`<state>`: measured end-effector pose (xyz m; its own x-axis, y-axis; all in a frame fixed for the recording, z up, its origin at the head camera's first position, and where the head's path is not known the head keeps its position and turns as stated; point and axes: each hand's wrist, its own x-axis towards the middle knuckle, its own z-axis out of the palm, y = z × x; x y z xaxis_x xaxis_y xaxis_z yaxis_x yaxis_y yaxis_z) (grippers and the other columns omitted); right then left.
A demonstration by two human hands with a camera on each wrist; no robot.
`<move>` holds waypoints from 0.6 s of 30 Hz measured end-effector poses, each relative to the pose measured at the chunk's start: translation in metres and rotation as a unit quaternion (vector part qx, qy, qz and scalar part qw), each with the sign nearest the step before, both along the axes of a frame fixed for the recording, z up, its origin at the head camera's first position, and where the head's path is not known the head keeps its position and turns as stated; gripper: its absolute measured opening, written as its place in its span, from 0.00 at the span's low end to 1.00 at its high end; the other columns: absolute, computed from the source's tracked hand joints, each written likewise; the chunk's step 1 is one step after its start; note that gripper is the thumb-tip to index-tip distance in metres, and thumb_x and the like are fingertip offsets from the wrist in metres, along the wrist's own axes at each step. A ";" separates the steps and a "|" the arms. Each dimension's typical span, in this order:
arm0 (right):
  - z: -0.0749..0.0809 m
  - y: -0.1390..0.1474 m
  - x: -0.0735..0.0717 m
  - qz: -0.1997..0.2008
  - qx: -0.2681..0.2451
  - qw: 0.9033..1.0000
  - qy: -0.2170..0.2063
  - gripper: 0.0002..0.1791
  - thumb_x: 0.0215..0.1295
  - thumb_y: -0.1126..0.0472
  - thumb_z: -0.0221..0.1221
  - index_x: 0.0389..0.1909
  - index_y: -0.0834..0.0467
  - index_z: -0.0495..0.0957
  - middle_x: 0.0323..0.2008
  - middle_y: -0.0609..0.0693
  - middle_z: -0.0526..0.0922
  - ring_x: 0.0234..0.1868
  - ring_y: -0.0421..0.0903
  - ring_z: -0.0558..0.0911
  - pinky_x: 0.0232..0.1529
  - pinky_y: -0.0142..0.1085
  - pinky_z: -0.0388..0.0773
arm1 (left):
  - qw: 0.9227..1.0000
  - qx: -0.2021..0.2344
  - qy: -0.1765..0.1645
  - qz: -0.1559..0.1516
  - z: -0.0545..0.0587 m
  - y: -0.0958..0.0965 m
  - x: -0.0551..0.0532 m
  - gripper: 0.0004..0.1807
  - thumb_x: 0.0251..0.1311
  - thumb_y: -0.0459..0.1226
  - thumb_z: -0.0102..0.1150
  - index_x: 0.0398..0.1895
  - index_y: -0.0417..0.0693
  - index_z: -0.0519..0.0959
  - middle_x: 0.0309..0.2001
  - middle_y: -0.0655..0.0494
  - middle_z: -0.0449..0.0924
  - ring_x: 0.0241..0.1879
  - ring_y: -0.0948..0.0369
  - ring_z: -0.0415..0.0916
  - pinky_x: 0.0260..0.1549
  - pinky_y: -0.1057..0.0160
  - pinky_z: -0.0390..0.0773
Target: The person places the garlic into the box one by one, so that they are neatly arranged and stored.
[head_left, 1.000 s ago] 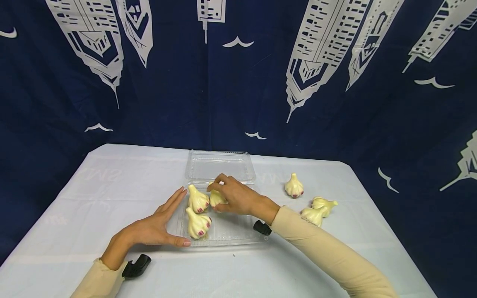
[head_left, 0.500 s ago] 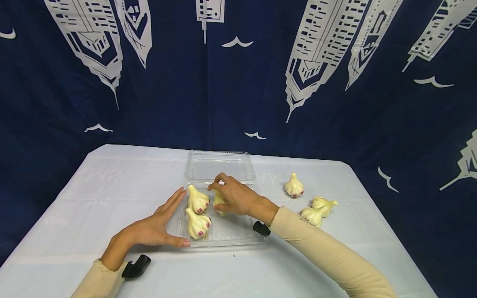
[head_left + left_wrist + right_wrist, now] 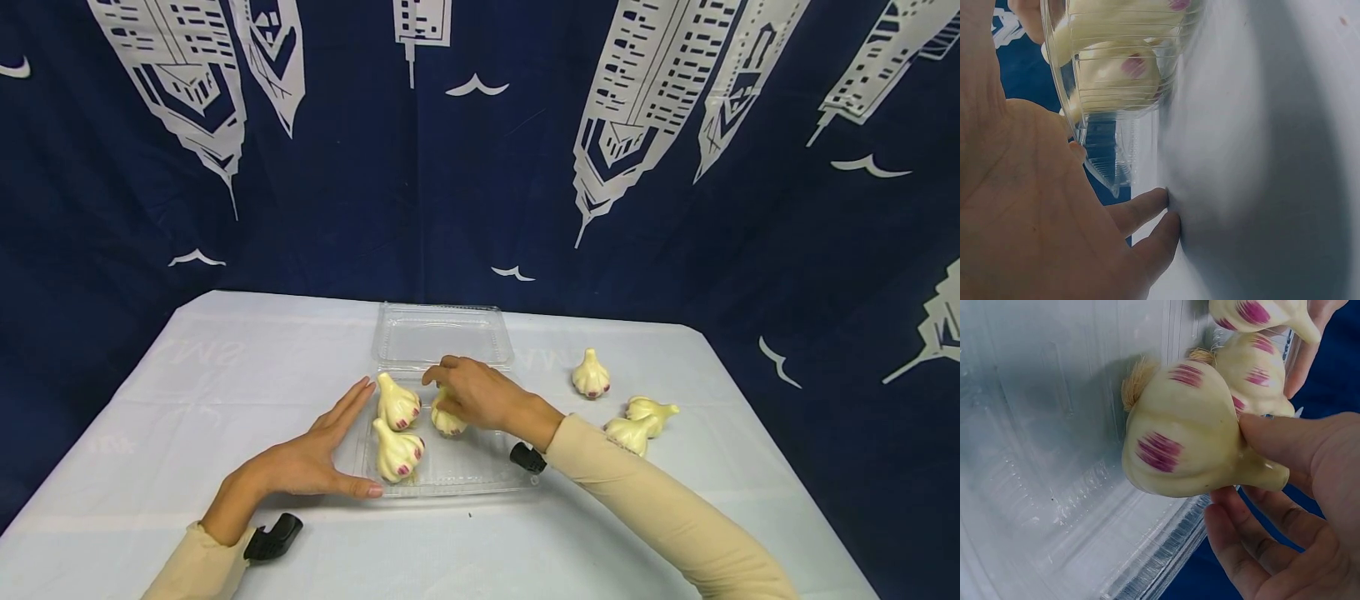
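Fingers spread and nearly straight, our left hand stands close along the left wall of the clear container, holding nothing. Just inside that wall sit the back bulb and the front bulb, side by side. The lid lies laid back behind the container. Just right of the back bulb, also within the container, is the third bulb; our right hand has it lightly by the neck, between thumb and bent fingers. We take the step in hand to be placing this bulb; whether it bears fully on the container's floor we cannot tell. The next move, we judge, calls for settling it, then easing thumb and fingers off without tipping it. Well right of the container, a lone bulb and a pair of bulbs await loading.
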<state>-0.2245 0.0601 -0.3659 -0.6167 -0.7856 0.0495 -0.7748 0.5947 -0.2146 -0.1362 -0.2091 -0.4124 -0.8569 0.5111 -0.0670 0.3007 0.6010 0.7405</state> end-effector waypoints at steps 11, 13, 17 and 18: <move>0.001 -0.008 -0.005 -0.002 -0.029 0.999 -0.016 0.17 0.68 0.65 0.63 0.56 0.61 0.79 0.43 0.52 0.83 0.40 0.43 0.83 0.42 0.35 0.81 | 1.000 -0.002 -0.009 0.003 0.000 -0.001 0.000 0.73 0.46 0.60 0.75 0.82 0.59 0.30 0.82 0.51 0.23 0.77 0.32 0.32 0.64 0.22 0.48; 0.002 -0.008 -0.005 -0.005 -0.031 0.999 -0.018 0.17 0.68 0.64 0.63 0.57 0.61 0.78 0.44 0.52 0.83 0.41 0.44 0.83 0.42 0.35 0.81 | 1.000 -0.001 -0.009 0.002 0.000 -0.001 0.000 0.73 0.46 0.59 0.75 0.82 0.59 0.30 0.82 0.49 0.23 0.77 0.32 0.33 0.64 0.22 0.48; 0.006 -0.005 -0.004 -0.014 -0.040 0.999 -0.018 0.17 0.69 0.61 0.63 0.57 0.59 0.79 0.45 0.50 0.83 0.43 0.46 0.83 0.43 0.36 0.80 | 1.000 -0.001 -0.009 0.001 0.000 -0.001 0.000 0.73 0.46 0.59 0.76 0.82 0.58 0.30 0.82 0.48 0.23 0.77 0.31 0.33 0.64 0.22 0.48; 0.007 -0.004 -0.004 -0.016 -0.043 0.999 -0.017 0.17 0.69 0.61 0.63 0.57 0.59 0.79 0.45 0.50 0.83 0.43 0.46 0.83 0.43 0.37 0.80 | 1.000 0.000 -0.009 0.001 0.000 -0.001 -0.001 0.73 0.46 0.59 0.76 0.82 0.58 0.30 0.82 0.48 0.23 0.77 0.31 0.33 0.64 0.22 0.48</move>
<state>-0.2289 0.0561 -0.3591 -0.6436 -0.7595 0.0946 -0.7472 0.5967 -0.2927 -0.1367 -0.2100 -0.4121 -0.8563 0.5100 -0.0819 0.2869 0.6015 0.7456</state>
